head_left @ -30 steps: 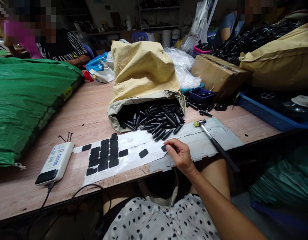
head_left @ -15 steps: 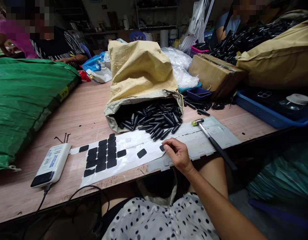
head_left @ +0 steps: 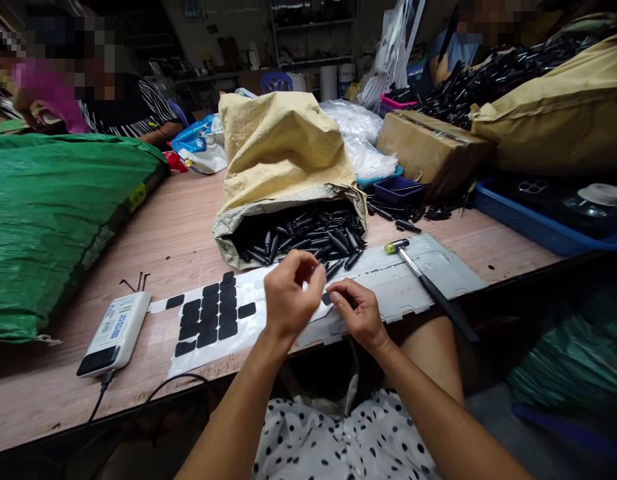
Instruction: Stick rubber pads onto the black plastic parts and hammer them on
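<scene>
My left hand (head_left: 292,293) is raised over the white sheet (head_left: 261,333), its fingers curled into a pinch; anything between them is hidden. Close beside it, my right hand (head_left: 359,313) has thumb and forefinger drawn together, and I cannot make out what they hold. A black square patch (head_left: 327,298) shows at the right fingertips; whether it is gripped or lies on the sheet is unclear. Rows of black square patches (head_left: 208,323) with rounded corners lie on the sheet to the left. Beyond the hands, black pen-like tubes (head_left: 308,230) spill from a tan sack (head_left: 288,147).
A small hammer (head_left: 428,283) lies on the grey board (head_left: 451,263) at right. A white power bank (head_left: 117,333) with a cable sits at left, near a big green sack (head_left: 53,220). A blue basket (head_left: 553,233) and a cardboard box (head_left: 428,147) stand right. Other people sit behind.
My left hand has come into view and risen beside the right hand, covering part of the sheet and one patch. The right hand stays nearly in place. The view has shifted slightly.
</scene>
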`<state>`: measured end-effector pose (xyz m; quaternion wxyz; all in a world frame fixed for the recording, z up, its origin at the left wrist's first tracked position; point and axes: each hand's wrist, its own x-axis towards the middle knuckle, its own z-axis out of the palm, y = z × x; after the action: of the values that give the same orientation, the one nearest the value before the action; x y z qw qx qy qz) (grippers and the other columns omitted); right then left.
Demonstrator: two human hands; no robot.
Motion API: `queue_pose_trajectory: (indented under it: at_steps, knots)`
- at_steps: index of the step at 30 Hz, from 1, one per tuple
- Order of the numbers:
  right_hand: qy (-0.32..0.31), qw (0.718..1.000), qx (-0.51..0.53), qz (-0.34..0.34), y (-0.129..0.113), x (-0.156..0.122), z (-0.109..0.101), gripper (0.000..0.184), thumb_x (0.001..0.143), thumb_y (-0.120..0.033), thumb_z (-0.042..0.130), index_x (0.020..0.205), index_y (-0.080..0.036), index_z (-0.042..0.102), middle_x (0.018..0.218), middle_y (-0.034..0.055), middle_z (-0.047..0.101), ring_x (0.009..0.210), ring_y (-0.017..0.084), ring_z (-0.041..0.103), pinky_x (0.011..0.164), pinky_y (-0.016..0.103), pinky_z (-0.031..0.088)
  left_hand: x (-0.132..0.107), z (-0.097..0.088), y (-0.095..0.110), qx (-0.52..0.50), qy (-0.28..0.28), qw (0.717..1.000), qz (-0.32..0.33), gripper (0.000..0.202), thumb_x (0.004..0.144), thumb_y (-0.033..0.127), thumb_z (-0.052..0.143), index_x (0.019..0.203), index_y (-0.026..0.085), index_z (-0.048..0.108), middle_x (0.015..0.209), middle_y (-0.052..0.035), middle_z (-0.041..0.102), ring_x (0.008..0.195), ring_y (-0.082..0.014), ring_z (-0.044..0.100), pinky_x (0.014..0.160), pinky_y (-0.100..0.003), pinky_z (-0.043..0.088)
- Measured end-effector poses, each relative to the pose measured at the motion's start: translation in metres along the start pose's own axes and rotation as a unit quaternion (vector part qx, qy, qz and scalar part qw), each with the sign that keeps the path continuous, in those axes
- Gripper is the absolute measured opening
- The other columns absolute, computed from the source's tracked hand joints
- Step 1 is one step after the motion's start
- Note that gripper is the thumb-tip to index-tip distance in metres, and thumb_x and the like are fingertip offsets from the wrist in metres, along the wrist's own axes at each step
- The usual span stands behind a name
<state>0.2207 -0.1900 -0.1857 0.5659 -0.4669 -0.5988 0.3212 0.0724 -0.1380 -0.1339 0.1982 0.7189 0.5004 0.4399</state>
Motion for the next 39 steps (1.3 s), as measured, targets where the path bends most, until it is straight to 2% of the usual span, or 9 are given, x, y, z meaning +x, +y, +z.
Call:
queue_pose_trajectory:
  at_steps: [7,15,18,21,24,28,31,34,39]
  knots:
    - [0.007,1.000,0.001,-0.004,0.002,0.002,0.002,0.019,0.096,-0.033,0.058,0.097,-0.019,0.070,0.086,0.0048,0.066,0.079,0.017,0.062,0.071,0.030,0.049,0.030,0.028,-0.045,0.251,-0.051,0.966,0.022,0.018,0.092,0.040,0.066,0.099,0.023,0.069,0.097,-0.0066,0.064,0.099,-0.0263,0.057,0.085,-0.037,0.047]
    - [0.070,0.989,-0.131,-0.026,-0.007,0.001,-0.034,0.020,0.095,-0.033,0.057,0.105,-0.020,0.069,0.091,0.0061,0.066,0.077,0.018,0.059,0.070,0.031,0.049,0.005,-0.007,-0.039,0.162,-0.090,0.982,0.026,0.009,0.095,0.029,0.064,0.103,0.024,0.064,0.101,-0.0037,0.066,0.097,-0.0237,0.055,0.087,-0.036,0.045]
    - [0.154,0.913,-0.378,-0.017,-0.001,0.010,-0.084,0.025,0.091,-0.035,0.059,0.107,-0.019,0.070,0.090,0.0084,0.065,0.080,0.022,0.057,0.078,0.037,0.048,-0.017,-0.015,-0.037,0.092,-0.188,0.977,0.030,0.012,0.091,0.029,0.070,0.101,0.025,0.066,0.096,-0.0015,0.067,0.094,-0.0221,0.055,0.084,-0.035,0.044]
    - [0.131,0.811,-0.564,0.090,0.015,0.017,-0.127,0.040,0.087,-0.045,0.062,0.116,-0.018,0.070,0.104,0.0149,0.065,0.095,0.031,0.058,0.079,0.043,0.047,-0.032,-0.013,-0.040,0.071,-0.211,0.975,0.005,0.014,0.087,0.028,0.074,0.099,0.025,0.068,0.095,-0.0006,0.067,0.094,-0.0219,0.056,0.085,-0.036,0.042]
    - [0.068,0.779,-0.597,0.176,0.030,0.021,-0.149,0.041,0.092,-0.046,0.054,0.117,-0.017,0.068,0.104,0.0160,0.066,0.091,0.031,0.061,0.071,0.041,0.045,-0.036,-0.008,-0.044,0.068,-0.204,0.977,-0.001,0.016,0.084,0.029,0.077,0.098,0.025,0.069,0.095,-0.0001,0.068,0.095,-0.0219,0.056,0.085,-0.036,0.041]
    - [0.108,0.801,-0.566,0.162,0.028,0.017,-0.147,0.030,0.094,-0.033,0.049,0.106,-0.015,0.068,0.104,0.0169,0.069,0.090,0.030,0.064,0.072,0.040,0.046,-0.034,-0.008,-0.047,0.055,-0.201,0.978,-0.007,0.018,0.082,0.028,0.079,0.097,0.025,0.071,0.094,0.0000,0.068,0.096,-0.0218,0.055,0.085,-0.035,0.041]
    - [0.142,0.866,-0.470,0.090,0.007,0.006,-0.123,0.027,0.094,-0.033,0.049,0.107,-0.017,0.067,0.103,0.0135,0.070,0.093,0.028,0.065,0.077,0.038,0.050,-0.033,-0.009,-0.047,0.046,-0.203,0.978,-0.018,0.018,0.080,0.026,0.080,0.096,0.025,0.072,0.093,0.0000,0.068,0.095,-0.0217,0.055,0.085,-0.035,0.041]
    - [0.081,0.936,-0.343,0.012,-0.019,-0.012,-0.084,0.029,0.099,-0.033,0.048,0.119,-0.020,0.065,0.107,0.0095,0.071,0.098,0.023,0.067,0.086,0.035,0.054,-0.034,-0.008,-0.048,0.036,-0.204,0.978,-0.028,0.018,0.079,0.026,0.082,0.095,0.025,0.073,0.092,0.0002,0.068,0.094,-0.0215,0.055,0.085,-0.035,0.041]
    - [-0.051,0.947,-0.306,-0.088,-0.035,-0.038,-0.032,0.044,0.102,-0.018,0.045,0.144,-0.025,0.055,0.103,0.0071,0.067,0.093,0.018,0.066,0.086,0.030,0.053,-0.034,-0.006,-0.051,0.038,-0.197,0.979,-0.028,0.020,0.079,0.029,0.083,0.097,0.026,0.075,0.091,-0.0004,0.068,0.094,-0.0219,0.054,0.084,-0.035,0.039]
